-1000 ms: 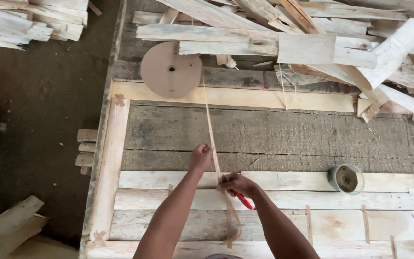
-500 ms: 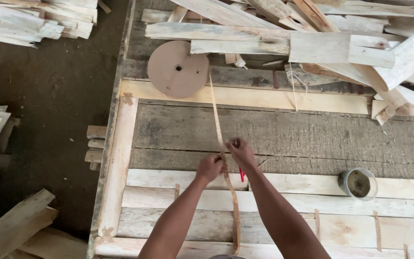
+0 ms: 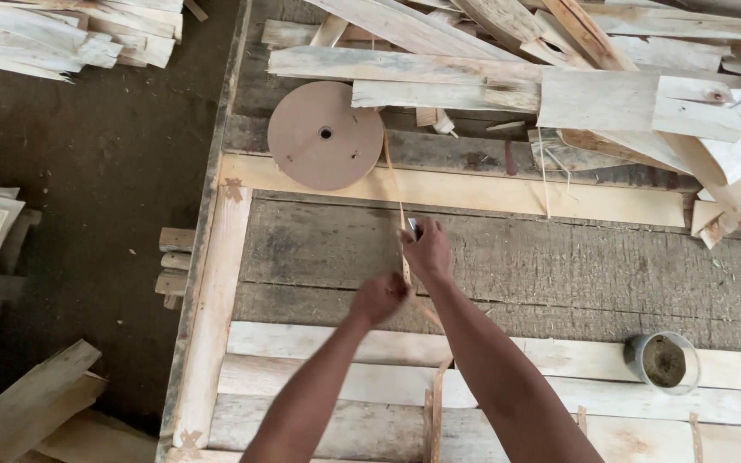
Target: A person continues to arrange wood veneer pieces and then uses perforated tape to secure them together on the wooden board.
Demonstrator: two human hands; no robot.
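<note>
Gripping a thin tan strip [image 3: 398, 193] at mid-frame, both hands are closed on it — the left hand [image 3: 379, 297] fisted lower, the right hand [image 3: 427, 250] just above. It runs up to a round brown spool [image 3: 325, 135] on the plank surface [image 3: 508, 257]. Loose boards [image 3: 611, 94] crowd the upper right; a small tin [image 3: 662, 362] sits lower right.

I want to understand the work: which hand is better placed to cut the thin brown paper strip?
Probably the right hand: it seems to hold a small tool against the thin brown paper strip, while the left hand pinches the strip below.
</note>
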